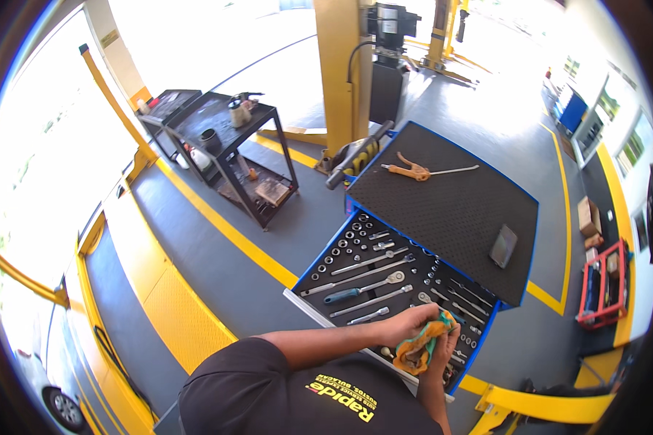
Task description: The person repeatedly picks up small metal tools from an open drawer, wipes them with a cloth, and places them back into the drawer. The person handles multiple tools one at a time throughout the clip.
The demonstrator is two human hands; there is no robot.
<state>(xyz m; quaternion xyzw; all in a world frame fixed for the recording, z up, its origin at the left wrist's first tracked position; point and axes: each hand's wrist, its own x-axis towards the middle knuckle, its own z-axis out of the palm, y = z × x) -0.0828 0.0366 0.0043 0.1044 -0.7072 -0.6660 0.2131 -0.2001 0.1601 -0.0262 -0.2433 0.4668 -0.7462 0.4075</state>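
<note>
Both hands are closed on an orange and green cloth [422, 348], bunched up over the near right part of an open tool drawer. My left hand [408, 326] grips its upper left side, and my right hand [448, 341] holds it from the right. Whether anything is wrapped inside the folds cannot be seen. Just beyond the hands is a small ratchet [424, 298], its handle partly hidden by them. Farther left in the drawer lie a larger ratchet with a teal handle [345, 295], extension bars [370, 301] and rows of sockets [350, 234].
On the cabinet's black mat top [413, 203] lie an orange air blow gun [413, 170] and a phone [503, 246]. A dark metal cart [228, 130] with containers stands at the far left. Beyond the cabinet rises a yellow lift post [337, 72]. A red rack [604, 284] is at right.
</note>
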